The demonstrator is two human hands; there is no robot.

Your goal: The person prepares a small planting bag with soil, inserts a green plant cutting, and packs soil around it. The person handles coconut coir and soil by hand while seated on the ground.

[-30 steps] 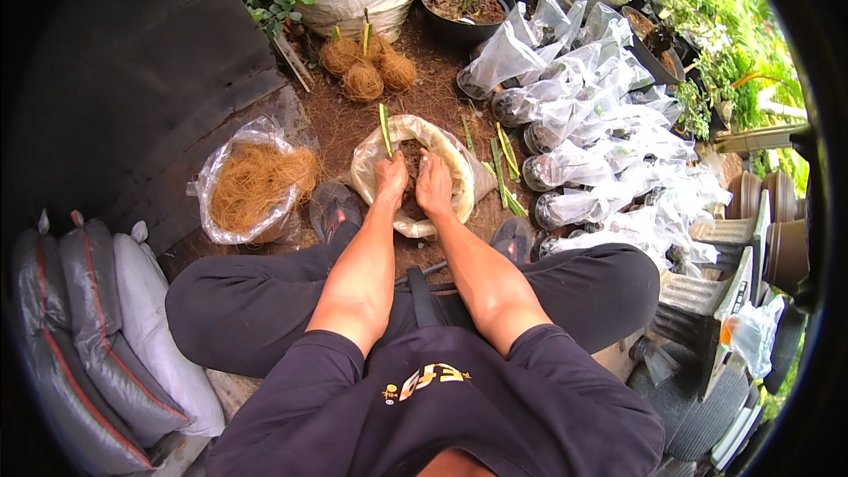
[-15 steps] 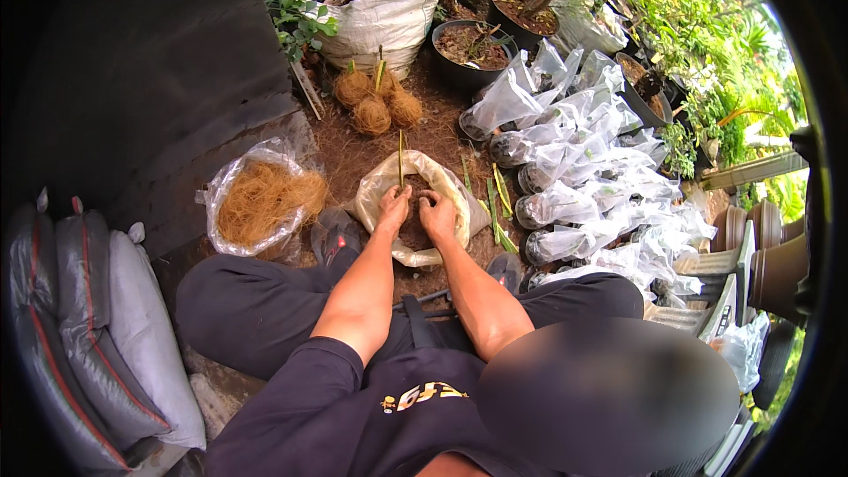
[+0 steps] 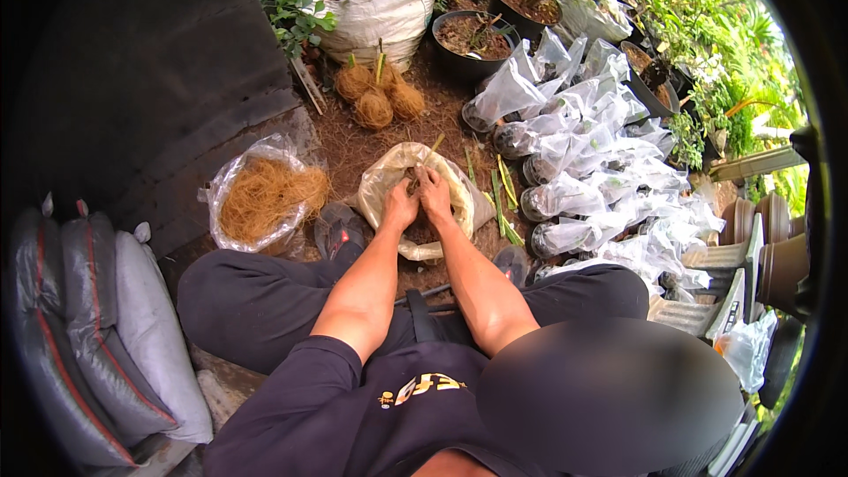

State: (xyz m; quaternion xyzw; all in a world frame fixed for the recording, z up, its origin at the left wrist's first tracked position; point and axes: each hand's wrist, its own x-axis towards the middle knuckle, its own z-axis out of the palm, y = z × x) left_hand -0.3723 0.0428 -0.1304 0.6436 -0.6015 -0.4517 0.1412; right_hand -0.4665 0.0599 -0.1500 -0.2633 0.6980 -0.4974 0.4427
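My left hand (image 3: 404,204) and my right hand (image 3: 433,195) are close together over an open whitish sack (image 3: 382,176) between my feet. Their fingers close round a dark clump of soil (image 3: 412,181). From it a slim green leaf cutting (image 3: 435,147) sticks up, tilted to the right. Dark loose soil (image 3: 422,230) shows inside the sack below my wrists. Fingertips and the cutting's lower end are partly hidden.
A clear plastic bag of brown coir fibre (image 3: 269,199) lies left of the sack. Several fibre-wrapped balls (image 3: 374,109) with green stubs sit beyond it. Green leaf pieces (image 3: 506,183) and rows of plastic-bagged plants (image 3: 565,197) lie right. Filled sacks (image 3: 150,327) stand at left.
My right hand has come up against my left, and both now close round the clump. The leaf cutting has gone from upright to leaning right.
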